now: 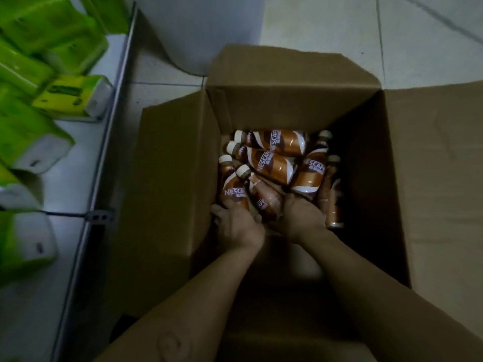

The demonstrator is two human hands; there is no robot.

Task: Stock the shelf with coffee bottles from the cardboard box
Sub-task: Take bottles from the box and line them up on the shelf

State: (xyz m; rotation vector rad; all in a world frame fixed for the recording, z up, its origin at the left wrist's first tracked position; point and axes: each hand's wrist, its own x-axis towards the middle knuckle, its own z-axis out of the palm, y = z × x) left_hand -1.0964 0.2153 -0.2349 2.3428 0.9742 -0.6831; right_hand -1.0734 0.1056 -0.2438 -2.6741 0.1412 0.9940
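Note:
An open cardboard box [177,178] stands on the floor, with several brown Nescafe coffee bottles [271,163] with white caps lying at its bottom. Both my arms reach down into it. My left hand [236,222] grips the lower end of the leftmost bottle [231,188]. My right hand [304,214] closes around the base of a bottle [308,176] on the right side of the pile, its fingers partly hidden beneath. One more bottle [261,192] lies between the two hands.
A white shelf [78,163] runs along the left, its metal edge beside the box, holding green and white tissue packs [75,100]. The box flaps [431,158] stand open on all sides. A white cylinder [206,30] stands behind the box on the tiled floor.

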